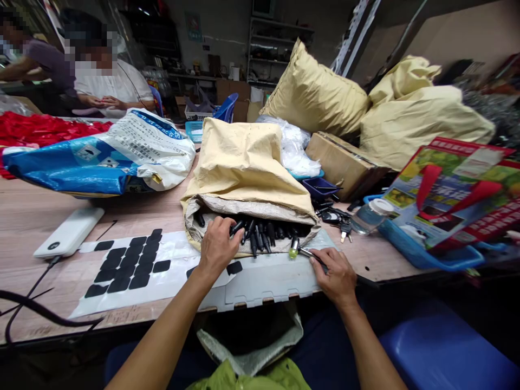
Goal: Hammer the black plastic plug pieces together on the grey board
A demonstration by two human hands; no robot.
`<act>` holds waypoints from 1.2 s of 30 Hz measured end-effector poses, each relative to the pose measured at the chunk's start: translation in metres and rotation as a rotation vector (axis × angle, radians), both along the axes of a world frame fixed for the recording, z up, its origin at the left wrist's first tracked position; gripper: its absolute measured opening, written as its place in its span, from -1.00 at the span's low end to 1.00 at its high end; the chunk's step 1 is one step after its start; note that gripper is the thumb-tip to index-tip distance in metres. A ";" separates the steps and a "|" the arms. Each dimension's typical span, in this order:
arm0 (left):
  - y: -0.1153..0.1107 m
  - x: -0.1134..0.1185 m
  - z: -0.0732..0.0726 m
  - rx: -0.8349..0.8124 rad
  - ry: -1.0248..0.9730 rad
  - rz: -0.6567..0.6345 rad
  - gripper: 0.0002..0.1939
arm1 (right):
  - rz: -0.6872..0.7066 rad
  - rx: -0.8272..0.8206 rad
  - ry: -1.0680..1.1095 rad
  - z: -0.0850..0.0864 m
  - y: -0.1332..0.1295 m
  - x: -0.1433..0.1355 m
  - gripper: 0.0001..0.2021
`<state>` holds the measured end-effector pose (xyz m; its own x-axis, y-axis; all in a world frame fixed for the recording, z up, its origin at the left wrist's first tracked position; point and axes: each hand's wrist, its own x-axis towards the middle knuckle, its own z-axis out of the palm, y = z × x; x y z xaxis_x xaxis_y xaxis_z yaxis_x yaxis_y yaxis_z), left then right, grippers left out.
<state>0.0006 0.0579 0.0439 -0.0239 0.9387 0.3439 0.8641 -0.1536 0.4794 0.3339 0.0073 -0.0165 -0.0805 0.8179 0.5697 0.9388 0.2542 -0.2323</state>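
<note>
A cream woven sack [239,157] lies on the table with its mouth toward me. Many slim black pen-like pieces [260,238] spill at its opening. My left hand [219,244] is at the left of the mouth, its fingers closed around one black pen-like piece [236,227]. To the right, my right hand [335,275] grips the dark handle of a small mallet [294,247]. The mallet's head is yellow-green and silver and rests near the sack's right lip. Part of the handle is hidden under my fingers.
Black stickers on a white sheet [170,287] and a white power bank [69,232] lie left. A blue-white bag [122,157] is behind them. Right stand keys [345,232], a jar [371,216] and a blue basket [430,257]. Two people sit back left.
</note>
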 end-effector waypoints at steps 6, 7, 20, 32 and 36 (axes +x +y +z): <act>0.021 -0.007 -0.016 -0.078 0.105 0.015 -0.86 | 0.009 0.004 0.008 0.000 0.000 0.001 -0.79; 0.013 -0.009 -0.014 -0.056 0.073 -0.001 -0.87 | 0.007 0.002 0.009 0.000 0.000 0.001 -0.78; -0.054 -0.014 -0.038 -0.147 -0.135 -0.408 -0.86 | 0.008 -0.012 0.005 -0.003 0.002 0.004 -0.76; -0.047 -0.016 -0.042 -0.209 -0.195 -0.414 -0.85 | 0.242 -0.095 0.413 0.049 -0.030 -0.079 -0.73; -0.048 -0.016 -0.042 -0.208 -0.211 -0.398 -0.84 | 0.345 -0.183 0.374 0.056 -0.041 -0.112 -0.67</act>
